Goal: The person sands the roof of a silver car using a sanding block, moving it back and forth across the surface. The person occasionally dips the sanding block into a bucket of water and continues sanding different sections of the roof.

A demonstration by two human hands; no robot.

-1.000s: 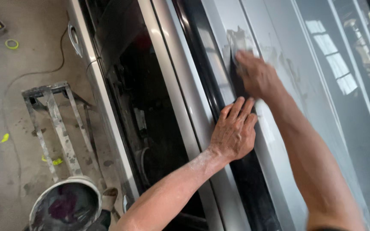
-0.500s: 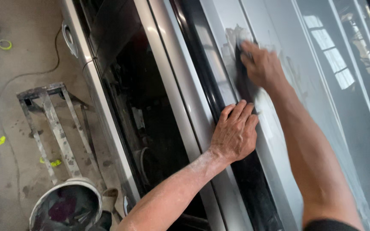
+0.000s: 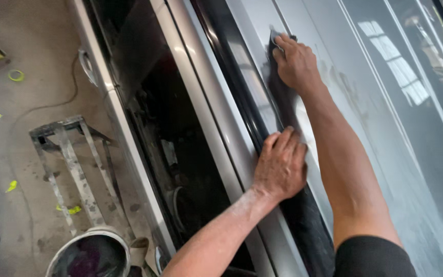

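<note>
Right hand (image 3: pixel 296 64) grip presses a half-hidden dark pad (image 3: pixel 274 38); left hand (image 3: pixel 280 166) flat, open

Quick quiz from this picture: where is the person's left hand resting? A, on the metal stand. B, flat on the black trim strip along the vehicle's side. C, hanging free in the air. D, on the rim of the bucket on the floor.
B: the left hand lies palm-down on the black trim strip of the grey vehicle panel, far from the bucket and metal stand on the floor.
</note>
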